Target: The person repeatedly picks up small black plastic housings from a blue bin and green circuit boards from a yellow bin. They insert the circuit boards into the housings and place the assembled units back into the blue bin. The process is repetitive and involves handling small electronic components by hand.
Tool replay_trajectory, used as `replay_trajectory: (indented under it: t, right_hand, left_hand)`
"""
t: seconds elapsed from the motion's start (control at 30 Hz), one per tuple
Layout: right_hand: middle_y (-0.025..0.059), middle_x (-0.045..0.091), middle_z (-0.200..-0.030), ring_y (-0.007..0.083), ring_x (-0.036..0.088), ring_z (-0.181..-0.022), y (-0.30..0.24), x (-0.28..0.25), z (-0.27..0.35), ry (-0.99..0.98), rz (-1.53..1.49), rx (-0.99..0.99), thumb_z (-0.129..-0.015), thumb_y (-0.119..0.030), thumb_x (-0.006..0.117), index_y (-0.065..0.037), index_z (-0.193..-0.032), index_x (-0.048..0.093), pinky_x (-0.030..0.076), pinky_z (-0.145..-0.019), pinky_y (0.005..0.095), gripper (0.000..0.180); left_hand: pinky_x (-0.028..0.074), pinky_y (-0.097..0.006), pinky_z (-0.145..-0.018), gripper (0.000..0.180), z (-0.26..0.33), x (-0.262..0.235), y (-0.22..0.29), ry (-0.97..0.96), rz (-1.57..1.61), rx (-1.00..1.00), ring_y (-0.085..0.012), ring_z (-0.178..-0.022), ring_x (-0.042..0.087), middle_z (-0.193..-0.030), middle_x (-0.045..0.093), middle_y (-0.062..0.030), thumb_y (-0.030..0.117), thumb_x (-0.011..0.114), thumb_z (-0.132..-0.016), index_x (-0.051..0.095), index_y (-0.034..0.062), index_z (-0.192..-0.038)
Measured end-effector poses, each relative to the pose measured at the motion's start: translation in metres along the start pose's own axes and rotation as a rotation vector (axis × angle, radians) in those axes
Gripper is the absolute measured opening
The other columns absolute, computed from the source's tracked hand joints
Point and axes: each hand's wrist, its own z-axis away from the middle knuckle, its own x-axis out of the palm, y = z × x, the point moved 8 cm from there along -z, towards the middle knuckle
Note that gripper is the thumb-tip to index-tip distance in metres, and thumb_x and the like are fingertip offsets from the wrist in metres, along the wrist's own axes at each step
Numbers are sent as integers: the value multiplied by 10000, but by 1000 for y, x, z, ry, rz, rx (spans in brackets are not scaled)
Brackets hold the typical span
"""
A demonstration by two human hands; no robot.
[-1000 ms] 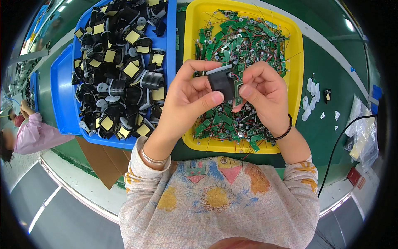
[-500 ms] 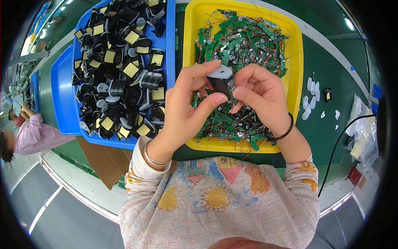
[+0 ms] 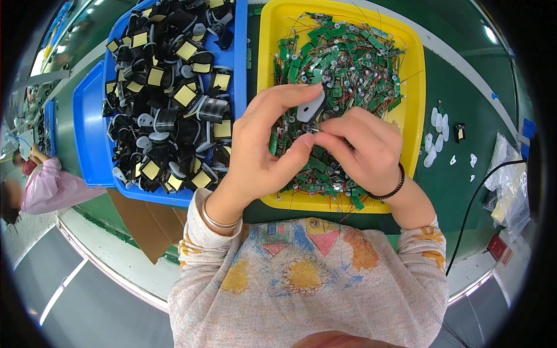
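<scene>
Standing by the bench: left hand point(image 3: 258, 145) holds one black housing with a grey end cap point(image 3: 310, 110), forefinger at the cap's far end and thumb near its close end, a grip that appears to keep the piece steady and leave its near edge exposed. Right hand point(image 3: 368, 148) is narrow there, thumb and fingertips drawn together at that edge; whether they close on anything, I cannot tell, the spot being small and partly covered. Housing sits above the yellow tray point(image 3: 266, 64), full of green circuit boards point(image 3: 348, 66) with thin wires, presumably so that boards lie within short reach. Blue tray point(image 3: 240, 64), to the left, bears a heap of similar black housings point(image 3: 165, 120), many with pale yellow pads; keeping it apart probably prevents mixing. Loose whitish oval pieces point(image 3: 439, 124) lie on the green table point(image 3: 464, 200), right of the yellow tray.
</scene>
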Motion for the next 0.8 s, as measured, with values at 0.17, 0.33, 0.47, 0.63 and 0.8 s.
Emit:
replay_trajectory:
  t: [0.17,0.33,0.47,0.63,0.8]
  right_hand:
    - [58,520,-642,200,528,-512,2,0,-2,-31,-70,15,-709,-102,688,-34,-730,584,403,-434,285,127]
    - [42,543,-666,136,570,-575,23,5,1,-125,-377,290,-738,-93,685,-14,-757,586,427,-472,246,128]
    - [58,562,-722,131,587,-642,23,6,-2,-109,-435,298,-742,-62,675,2,-793,589,473,-544,222,119]
    - [70,579,-782,130,584,-681,38,16,8,-69,-687,486,-744,-18,651,17,-822,590,500,-611,224,105]
    - [49,586,-768,121,584,-691,36,-6,-18,-141,-377,363,-748,-39,645,2,-817,596,484,-589,222,94]
  left_hand:
    - [441,-352,-830,370,0,-3,0,12,-89,-30,-286,-952,555,-991,604,-136,24,595,-643,594,9,-1012]
    - [436,-344,-817,326,-3,-5,13,9,-269,69,-263,-926,532,-953,627,-79,39,645,-641,621,29,-966]
    - [414,-336,-825,333,-4,-11,16,33,-318,120,-251,-904,512,-945,633,-51,53,685,-627,627,49,-954]
    - [387,-350,-845,344,-4,-14,15,35,-361,151,-248,-920,511,-943,611,-74,102,709,-642,613,36,-966]
    - [383,-372,-857,397,-8,-29,12,143,-664,95,-276,-956,508,-979,596,-85,150,711,-670,571,35,-1023]
